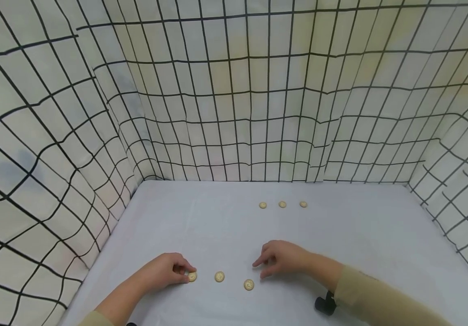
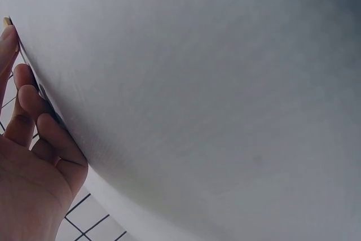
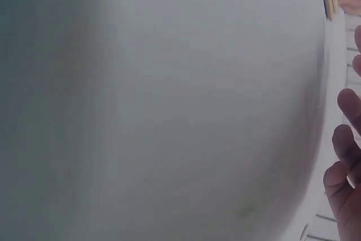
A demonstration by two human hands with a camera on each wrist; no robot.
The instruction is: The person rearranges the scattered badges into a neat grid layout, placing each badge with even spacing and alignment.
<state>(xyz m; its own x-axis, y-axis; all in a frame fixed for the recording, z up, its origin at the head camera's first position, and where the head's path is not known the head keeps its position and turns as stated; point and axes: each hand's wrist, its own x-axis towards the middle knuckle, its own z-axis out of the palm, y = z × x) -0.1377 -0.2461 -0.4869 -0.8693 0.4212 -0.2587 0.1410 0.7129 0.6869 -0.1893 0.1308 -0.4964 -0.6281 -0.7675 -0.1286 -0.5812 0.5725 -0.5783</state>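
Observation:
My left hand (image 1: pixel 164 273) pinches a pale tan button (image 1: pixel 192 276) between thumb and fingertips, at the left end of the near row. A sliver of that button (image 2: pixel 7 21) shows by the fingertips in the left wrist view. To its right, a second button (image 1: pixel 219 276) and a third button (image 1: pixel 248 285) lie flat on the white surface. My right hand (image 1: pixel 284 258) hovers just right of the third button, its fingers loosely bent and apart, holding nothing. In the right wrist view, its fingertips (image 3: pixel 338 139) show along the right edge.
Farther back, three more tan buttons, a left one (image 1: pixel 262 205), a middle one (image 1: pixel 282 204) and a right one (image 1: pixel 303 204), lie in a row on the white table (image 1: pixel 193 217). White cloth walls with a black grid (image 1: pixel 229 104) enclose the back and sides.

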